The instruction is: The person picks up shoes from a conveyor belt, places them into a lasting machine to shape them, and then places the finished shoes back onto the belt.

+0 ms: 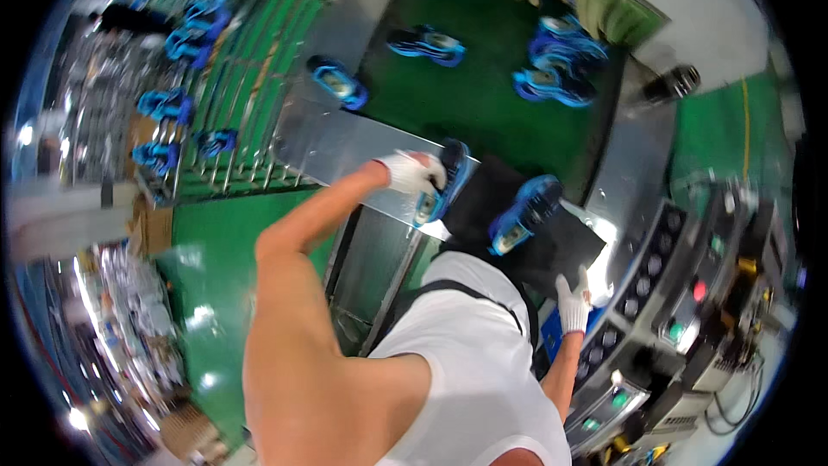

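Shoe one (pixel 454 175) is lying by the near edge of the metal surface (pixel 332 140), beside the left edge of a black sheet (pixel 565 246), with the left hand (pixel 416 173) overlapping its left side. That white-gloved hand is curling its fingers against the shoe, though blur is hiding whether they are pinching it or only touching. The long axis of shoe one is running away from the person and leaning right, its dark end farther off. Shoe two (pixel 524 211) is resting on the black sheet, apart from both hands, and is pointing along a similar slant, its pale, blue-edged end nearer the person. It is lying to the right of the left hand and slightly closer to the body. From the right hand (pixel 573 304) it is lying ahead and to the left, and this hand is looking somewhat nearer to it. The right hand, also white-gloved, is spreading its fingers near the lower right of the sheet, beside a knobbed panel (pixel 647 263), and is showing nothing in its grasp. Beyond, more shoes (pixel 556 69) are lying on a green belt (pixel 483 112), and a metal rack (pixel 259 78) is standing to the left.
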The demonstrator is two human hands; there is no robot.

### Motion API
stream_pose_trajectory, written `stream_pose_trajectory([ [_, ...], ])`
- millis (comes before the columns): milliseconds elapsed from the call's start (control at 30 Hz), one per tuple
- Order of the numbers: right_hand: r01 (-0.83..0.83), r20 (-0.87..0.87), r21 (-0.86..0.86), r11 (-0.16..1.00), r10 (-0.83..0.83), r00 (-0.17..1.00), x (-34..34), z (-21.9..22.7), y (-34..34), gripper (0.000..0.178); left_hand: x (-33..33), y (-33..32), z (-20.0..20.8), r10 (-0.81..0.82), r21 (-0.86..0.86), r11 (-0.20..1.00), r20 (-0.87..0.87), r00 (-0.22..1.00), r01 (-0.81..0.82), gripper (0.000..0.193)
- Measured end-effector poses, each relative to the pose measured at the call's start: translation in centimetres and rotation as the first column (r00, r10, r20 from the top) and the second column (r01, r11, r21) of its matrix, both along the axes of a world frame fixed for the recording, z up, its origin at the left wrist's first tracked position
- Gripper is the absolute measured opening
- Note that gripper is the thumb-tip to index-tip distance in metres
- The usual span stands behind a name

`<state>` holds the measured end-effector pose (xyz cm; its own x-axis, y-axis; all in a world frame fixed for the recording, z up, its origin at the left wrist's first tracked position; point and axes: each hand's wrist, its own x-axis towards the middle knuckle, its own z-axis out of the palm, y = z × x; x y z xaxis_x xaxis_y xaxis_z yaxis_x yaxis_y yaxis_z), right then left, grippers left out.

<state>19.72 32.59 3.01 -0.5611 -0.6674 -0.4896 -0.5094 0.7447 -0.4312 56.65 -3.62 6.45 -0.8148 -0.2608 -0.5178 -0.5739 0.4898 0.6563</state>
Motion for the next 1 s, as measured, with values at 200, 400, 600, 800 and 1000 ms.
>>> stream_pose_trajectory([
  [200,-0.234,0.04,0.174,0.957,0.23,0.972,2.9,5.1,-10.8,0.078,8.7,2.3,-0.1,0.626,-0.267,0.668,-0.303,0.718,-0.695,0.052],
  [400,-0.324,-0.061,0.12,0.938,0.333,0.941,-2.2,0.4,-15.9,0.077,33.4,-1.9,8.0,0.51,-0.193,-0.558,-0.847,-0.15,-0.807,0.064],
  [600,-0.324,-0.257,0.282,0.903,0.397,0.881,-6.1,-0.9,-18.4,0.077,47.5,-6.5,15.8,0.557,-0.468,-0.825,-0.772,-0.308,-0.318,0.096],
  [800,-0.256,-0.08,0.197,0.946,0.276,0.958,-11.2,-2.2,-16.2,0.067,54.2,-8.1,14.7,0.665,-0.555,-0.747,-0.605,-0.439,-0.367,0.078],
  [1000,-0.072,-0.024,0.133,0.988,0.076,0.997,-8.1,-1.7,-11.1,0.068,42.2,-4.5,16.8,0.345,-0.142,-0.886,-0.839,-0.421,-0.442,0.065],
])
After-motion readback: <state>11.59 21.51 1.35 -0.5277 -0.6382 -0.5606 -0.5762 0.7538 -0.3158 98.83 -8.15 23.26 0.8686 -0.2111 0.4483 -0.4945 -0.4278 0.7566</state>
